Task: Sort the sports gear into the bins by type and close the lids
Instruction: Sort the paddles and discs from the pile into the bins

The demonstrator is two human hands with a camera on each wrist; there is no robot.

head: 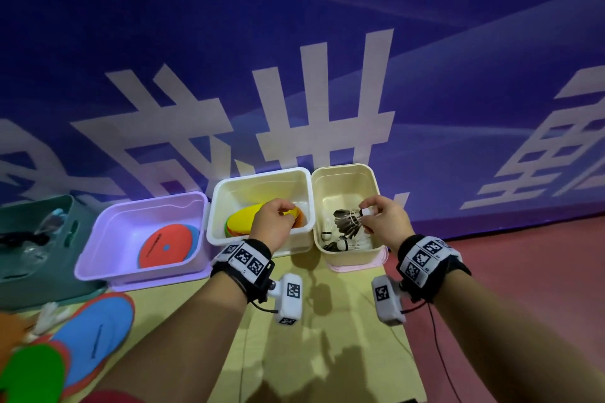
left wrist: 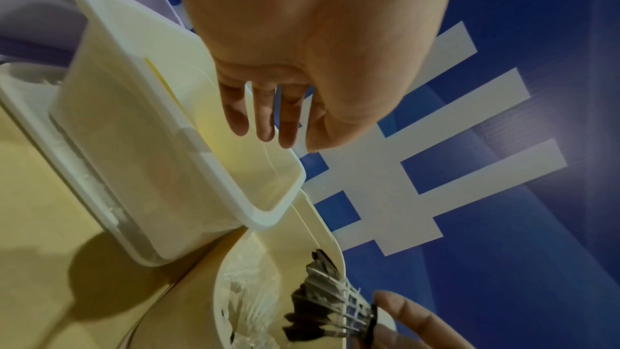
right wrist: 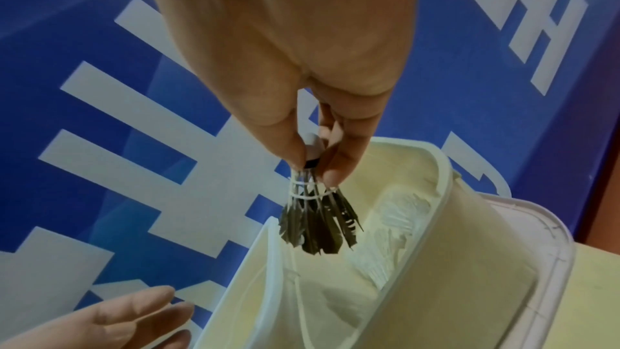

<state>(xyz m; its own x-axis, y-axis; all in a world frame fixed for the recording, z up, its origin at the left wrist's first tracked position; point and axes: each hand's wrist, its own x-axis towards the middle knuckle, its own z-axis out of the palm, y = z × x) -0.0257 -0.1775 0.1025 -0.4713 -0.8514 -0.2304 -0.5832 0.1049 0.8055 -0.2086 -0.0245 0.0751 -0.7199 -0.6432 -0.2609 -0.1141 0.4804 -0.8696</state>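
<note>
Our right hand (head: 379,217) pinches a dark-feathered shuttlecock (head: 348,217) by its cork above the cream bin (head: 347,170); our left hand (head: 273,222) hovers over the white bin (head: 262,175), fingers relaxed. From the left wrist, those fingers (left wrist: 265,116) hang empty. From the right wrist, we judge the shuttlecock featherlight, its feathers fragile; hold the cork.

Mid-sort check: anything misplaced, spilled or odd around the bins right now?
Nothing spilled or damaged. A white shuttlecock lies on the floor among the unsorted discs. The right hand pinches a black shuttlecock over the shuttlecock bin.
</note>
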